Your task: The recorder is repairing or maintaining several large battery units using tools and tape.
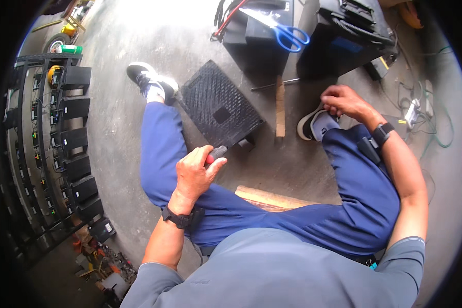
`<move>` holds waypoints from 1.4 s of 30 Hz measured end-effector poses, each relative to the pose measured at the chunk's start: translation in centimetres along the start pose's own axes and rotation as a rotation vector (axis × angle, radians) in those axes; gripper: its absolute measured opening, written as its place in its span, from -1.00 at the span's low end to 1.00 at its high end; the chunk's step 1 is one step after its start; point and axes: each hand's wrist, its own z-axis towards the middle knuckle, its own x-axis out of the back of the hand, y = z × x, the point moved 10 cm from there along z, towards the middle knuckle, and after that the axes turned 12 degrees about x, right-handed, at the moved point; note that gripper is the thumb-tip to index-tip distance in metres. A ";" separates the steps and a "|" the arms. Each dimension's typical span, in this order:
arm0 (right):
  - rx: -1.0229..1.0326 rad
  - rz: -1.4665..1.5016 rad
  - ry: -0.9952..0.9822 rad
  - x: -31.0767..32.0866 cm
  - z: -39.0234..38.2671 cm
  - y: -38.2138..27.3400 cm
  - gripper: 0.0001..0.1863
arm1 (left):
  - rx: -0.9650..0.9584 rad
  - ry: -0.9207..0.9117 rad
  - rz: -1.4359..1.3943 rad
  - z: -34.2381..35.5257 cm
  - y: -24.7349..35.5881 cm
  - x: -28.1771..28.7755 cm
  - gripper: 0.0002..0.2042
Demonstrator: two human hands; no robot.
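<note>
My left hand (194, 173) is closed round a screwdriver (218, 153) with a grey and red handle; I cannot make out its blade. The handle's end reaches the near corner of a black box (203, 97) lying on the floor between my feet, its top ribbed with a small dark square on it. My right hand (345, 104) hangs over my right shoe, fingers curled; what they hold, if anything, is hidden. A thin metal rod (264, 88) and a wooden strip (280, 115) lie between the black box and my right foot.
Blue-handled scissors (288, 38) rest on a black battery-like case (256, 59), beside another large black case (328, 56). Cables (436, 128) trail at the right. A rack of black units (77, 108) stands at the left, with clutter below it. A wooden board (272, 197) lies under my legs.
</note>
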 end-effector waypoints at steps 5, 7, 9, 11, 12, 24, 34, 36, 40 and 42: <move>-0.127 -0.067 -0.053 0.4 -0.7 5.5 -0.70 | -0.022 -0.067 -0.013 0.8 0.4 -0.6 -0.71; -0.125 -0.130 -0.089 0.1 -0.2 5.5 -0.70 | -0.074 -0.072 -0.021 1.0 1.0 -0.6 -0.70; -0.092 -0.179 -0.103 -0.3 0.3 4.6 -0.71 | -0.083 -0.087 -0.025 1.1 0.8 -0.6 -0.70; -0.089 -0.175 -0.100 -0.6 0.2 3.5 -0.71 | -0.117 -0.105 -0.015 0.8 0.8 -0.7 -0.70; -0.085 -0.193 -0.104 -0.9 0.4 2.8 -0.71 | -0.134 -0.112 -0.008 0.8 0.8 -0.6 -0.71; -0.031 -0.422 -0.224 -4.4 0.1 -0.8 -0.67 | -0.233 -0.149 0.030 0.2 1.4 -0.5 -0.71; -0.006 -0.463 -0.201 -4.2 -0.2 -1.2 -0.68 | -0.224 -0.162 0.039 0.2 1.4 -0.8 -0.71; -0.002 -0.470 -0.202 -4.0 -0.2 -1.2 -0.67 | -0.219 -0.174 0.043 0.2 1.3 -0.9 -0.72; 0.002 -0.464 -0.204 -3.9 -0.2 -1.2 -0.67 | -0.244 -0.179 0.051 0.2 1.6 -0.8 -0.71; 0.002 -0.459 -0.202 -4.1 -0.3 -1.3 -0.67 | -0.223 -0.223 0.072 0.1 1.3 -1.3 -0.72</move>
